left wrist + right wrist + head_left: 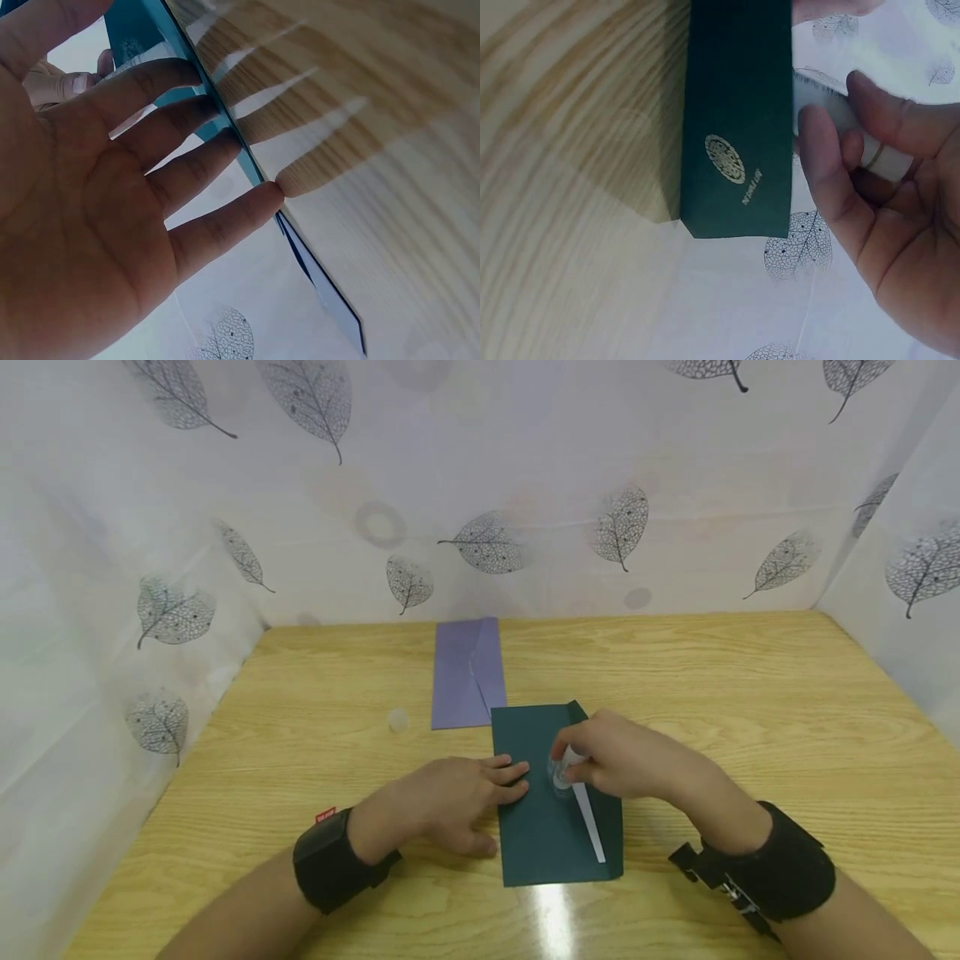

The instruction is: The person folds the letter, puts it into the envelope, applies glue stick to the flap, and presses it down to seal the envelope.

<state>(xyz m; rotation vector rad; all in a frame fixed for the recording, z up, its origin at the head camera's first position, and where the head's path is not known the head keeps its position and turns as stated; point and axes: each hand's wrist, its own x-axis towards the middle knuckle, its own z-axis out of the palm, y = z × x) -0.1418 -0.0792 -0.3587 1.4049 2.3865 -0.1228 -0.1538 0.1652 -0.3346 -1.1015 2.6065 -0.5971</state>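
Observation:
A dark green envelope lies upright on the table, its flap side edge at the right. My left hand rests with straight, spread fingers on its left edge. In the left wrist view, the left fingers reach over that edge. My right hand pinches a small clear and whitish round-ended item against the envelope; its exact kind is hard to tell. Its ridged white part shows between the fingers in the right wrist view. A narrow white strip runs down the envelope just below the right fingers.
A purple envelope lies farther back, its near edge by the green one. A small translucent disc sits on the wooden table left of it. Leaf-patterned curtains close off the back and sides.

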